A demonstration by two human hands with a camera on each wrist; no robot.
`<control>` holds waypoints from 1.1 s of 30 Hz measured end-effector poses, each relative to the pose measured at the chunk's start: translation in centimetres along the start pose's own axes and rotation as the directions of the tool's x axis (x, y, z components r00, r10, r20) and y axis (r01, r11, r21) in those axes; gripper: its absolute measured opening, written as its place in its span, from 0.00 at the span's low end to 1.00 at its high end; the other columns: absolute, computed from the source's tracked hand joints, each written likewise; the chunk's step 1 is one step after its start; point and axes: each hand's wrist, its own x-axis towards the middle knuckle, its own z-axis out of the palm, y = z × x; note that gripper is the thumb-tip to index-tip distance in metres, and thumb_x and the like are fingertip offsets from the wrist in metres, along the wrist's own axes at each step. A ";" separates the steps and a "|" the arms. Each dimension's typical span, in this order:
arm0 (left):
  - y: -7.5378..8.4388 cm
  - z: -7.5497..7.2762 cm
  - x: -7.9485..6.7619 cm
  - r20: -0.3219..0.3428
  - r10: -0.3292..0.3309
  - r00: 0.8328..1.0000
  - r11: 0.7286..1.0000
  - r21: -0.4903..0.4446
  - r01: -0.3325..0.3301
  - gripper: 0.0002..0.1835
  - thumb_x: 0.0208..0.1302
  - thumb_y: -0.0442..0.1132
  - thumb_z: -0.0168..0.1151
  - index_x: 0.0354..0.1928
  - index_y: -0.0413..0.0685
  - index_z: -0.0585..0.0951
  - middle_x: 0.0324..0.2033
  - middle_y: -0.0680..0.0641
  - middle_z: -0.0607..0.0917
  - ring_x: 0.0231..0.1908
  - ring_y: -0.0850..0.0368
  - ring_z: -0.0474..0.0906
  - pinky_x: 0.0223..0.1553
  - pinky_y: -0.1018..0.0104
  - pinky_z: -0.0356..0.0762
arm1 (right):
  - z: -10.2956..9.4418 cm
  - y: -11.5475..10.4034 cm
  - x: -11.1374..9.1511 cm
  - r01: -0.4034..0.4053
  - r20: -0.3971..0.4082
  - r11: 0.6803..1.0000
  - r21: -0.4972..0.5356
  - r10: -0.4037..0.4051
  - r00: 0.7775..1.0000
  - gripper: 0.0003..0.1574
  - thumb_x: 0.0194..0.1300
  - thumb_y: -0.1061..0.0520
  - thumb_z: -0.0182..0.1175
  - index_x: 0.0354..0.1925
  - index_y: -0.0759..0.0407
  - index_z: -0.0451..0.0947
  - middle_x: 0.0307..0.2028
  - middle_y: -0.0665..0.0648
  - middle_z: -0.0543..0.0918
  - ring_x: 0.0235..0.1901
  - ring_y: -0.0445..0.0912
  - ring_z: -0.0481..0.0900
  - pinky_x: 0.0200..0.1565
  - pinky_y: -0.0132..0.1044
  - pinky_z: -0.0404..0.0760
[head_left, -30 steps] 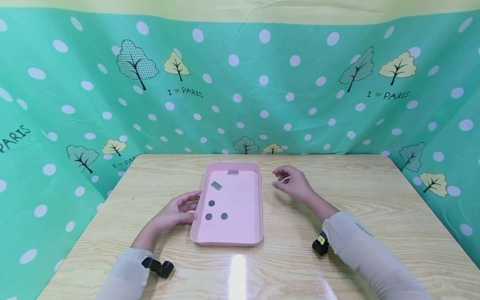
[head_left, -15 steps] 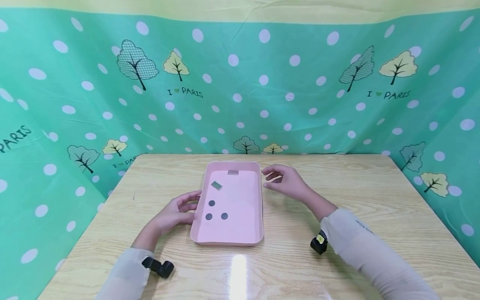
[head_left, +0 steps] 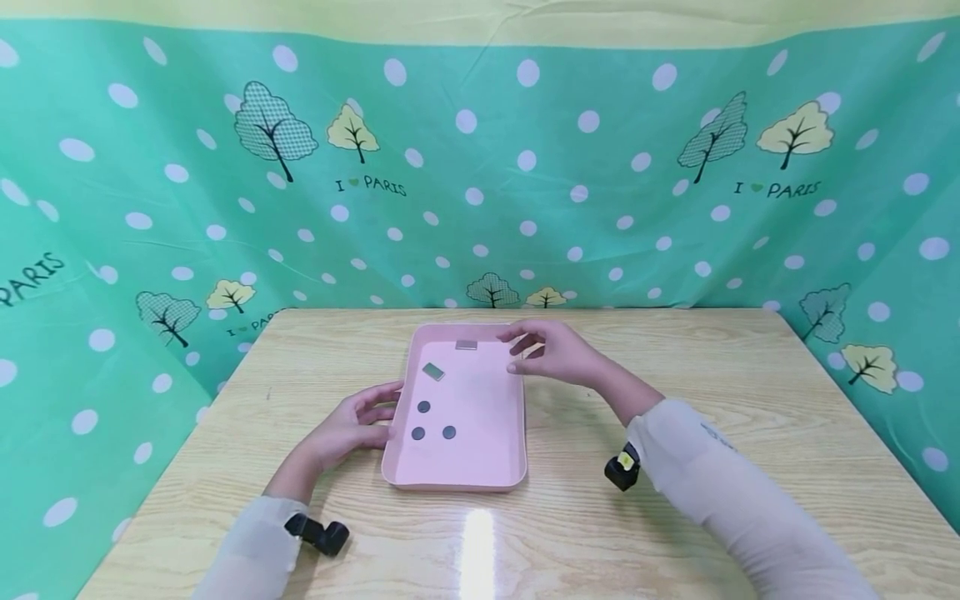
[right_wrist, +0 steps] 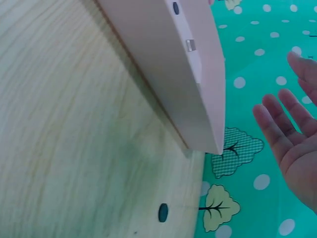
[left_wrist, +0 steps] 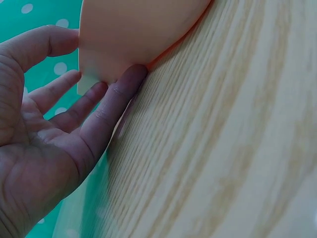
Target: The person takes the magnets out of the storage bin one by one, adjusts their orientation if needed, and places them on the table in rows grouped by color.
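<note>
Pink tray, three dark discs and two metallic pieces inside, lies on the desk, well in from both side edges. My left grip, fingers relaxed, touches its left wall; my right grip, loose and holding nothing, hangs above the right rim. Dotted green cloth backs the desk.

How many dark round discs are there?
4. The pink tray holds three: the far disc, near left disc and near right disc. A fourth disc lies on the table, seen only from the right wrist. The right hand may hide more.
</note>
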 end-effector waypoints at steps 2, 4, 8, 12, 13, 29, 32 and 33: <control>0.0 0.0 0.0 0.006 0.006 1.000 1.000 0.002 -0.006 0.37 0.50 0.32 0.64 0.63 0.57 0.62 0.59 0.48 0.65 0.57 0.47 0.64 0.45 0.56 0.74 | 0.0 -0.4 0.3 -0.015 0.025 1.000 0.007 0.015 1.000 0.24 0.48 0.55 0.67 0.47 0.47 0.75 0.47 0.49 0.76 0.43 0.46 0.76 0.41 0.34 0.78; -0.1 -0.1 0.0 0.014 0.009 1.000 1.000 -0.011 -0.009 0.37 0.50 0.31 0.64 0.63 0.56 0.62 0.60 0.47 0.64 0.57 0.46 0.64 0.45 0.55 0.74 | -0.1 -0.8 0.5 -0.031 0.055 0.999 0.029 0.029 0.998 0.24 0.47 0.57 0.68 0.46 0.48 0.76 0.47 0.50 0.76 0.44 0.47 0.76 0.41 0.33 0.78; -0.2 -0.2 0.1 0.035 0.021 0.999 0.999 -0.039 -0.019 0.38 0.50 0.29 0.63 0.64 0.52 0.60 0.61 0.43 0.62 0.57 0.43 0.62 0.44 0.54 0.74 | -0.1 -2.3 0.8 -0.068 0.115 0.996 0.055 0.061 0.991 0.24 0.47 0.61 0.67 0.46 0.52 0.77 0.46 0.51 0.77 0.45 0.51 0.76 0.41 0.34 0.78; -0.1 -0.2 0.1 0.046 0.020 0.999 0.998 -0.055 -0.018 0.38 0.51 0.27 0.62 0.64 0.50 0.59 0.61 0.42 0.61 0.58 0.41 0.61 0.44 0.54 0.75 | -0.2 -3.9 1.0 -0.093 0.160 0.994 0.058 0.083 0.984 0.23 0.48 0.62 0.66 0.45 0.55 0.77 0.46 0.53 0.78 0.46 0.54 0.75 0.40 0.36 0.78; 0.0 -0.2 0.1 0.049 0.018 0.999 0.998 -0.055 -0.015 0.38 0.51 0.27 0.61 0.65 0.49 0.58 0.61 0.41 0.60 0.58 0.40 0.60 0.44 0.54 0.74 | -0.2 -4.1 1.1 -0.098 0.173 0.993 0.062 0.086 0.981 0.22 0.48 0.62 0.66 0.45 0.56 0.77 0.45 0.53 0.78 0.46 0.55 0.75 0.40 0.36 0.78; 1.7 0.5 -0.9 0.063 0.007 0.998 0.999 -0.042 -0.005 0.38 0.52 0.26 0.60 0.65 0.46 0.56 0.61 0.40 0.60 0.58 0.39 0.60 0.44 0.55 0.74 | 3.4 0.1 4.6 -0.072 0.193 0.988 0.134 0.046 0.980 0.20 0.45 0.57 0.69 0.41 0.53 0.79 0.43 0.49 0.80 0.41 0.45 0.78 0.47 0.36 0.74; 1.7 0.5 -0.8 0.060 0.009 0.998 0.999 -0.041 -0.007 0.38 0.52 0.26 0.60 0.65 0.46 0.56 0.61 0.40 0.60 0.58 0.40 0.60 0.45 0.55 0.74 | 4.0 0.4 5.0 -0.080 0.183 0.988 0.133 0.055 0.982 0.20 0.45 0.56 0.69 0.41 0.52 0.80 0.44 0.50 0.79 0.40 0.44 0.78 0.47 0.35 0.74; 1.7 0.5 -0.8 0.059 0.008 0.998 0.999 -0.041 -0.005 0.38 0.52 0.27 0.60 0.65 0.47 0.56 0.62 0.40 0.60 0.58 0.40 0.60 0.45 0.55 0.74 | 4.3 0.5 5.1 -0.084 0.181 0.988 0.132 0.059 0.982 0.20 0.45 0.56 0.69 0.41 0.52 0.80 0.44 0.50 0.79 0.40 0.43 0.78 0.47 0.35 0.74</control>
